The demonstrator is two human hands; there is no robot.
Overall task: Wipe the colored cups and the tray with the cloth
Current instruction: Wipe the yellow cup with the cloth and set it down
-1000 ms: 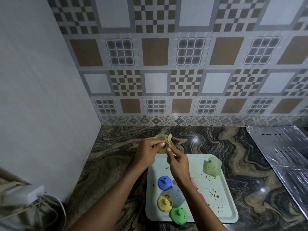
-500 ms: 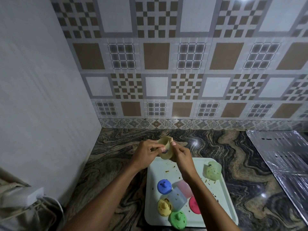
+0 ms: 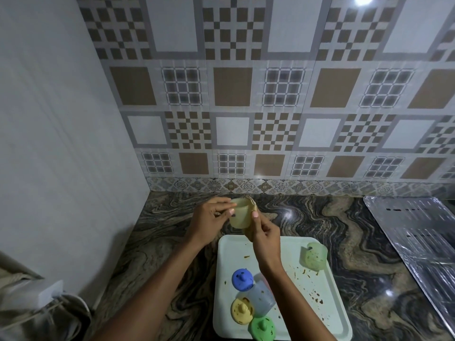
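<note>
My left hand [image 3: 209, 217] holds a pale yellow cup [image 3: 240, 215] by its rim, above the counter just behind the tray. My right hand [image 3: 262, 232] presses a beige cloth [image 3: 252, 205] against the cup's right side. The white tray [image 3: 327, 306] lies below, speckled with brown crumbs. On it sit a pale green cup [image 3: 314, 255] at the far right, and blue [image 3: 242, 279], yellow [image 3: 242, 310] and green [image 3: 262, 328] lids with a pale blue cup [image 3: 262, 300] lying among them. Something pink is mostly hidden behind my right forearm.
A dark marbled counter [image 3: 344, 225] meets a tiled wall behind and a plain white wall at the left. A shiny metal draining sheet [image 3: 418, 235] lies at the right. A white box with cables [image 3: 46, 295] sits at the lower left.
The view has tilted up slightly. Both hands have turned the yellow cup so its side now faces me, and the cloth has shifted from its mouth to its right side.
</note>
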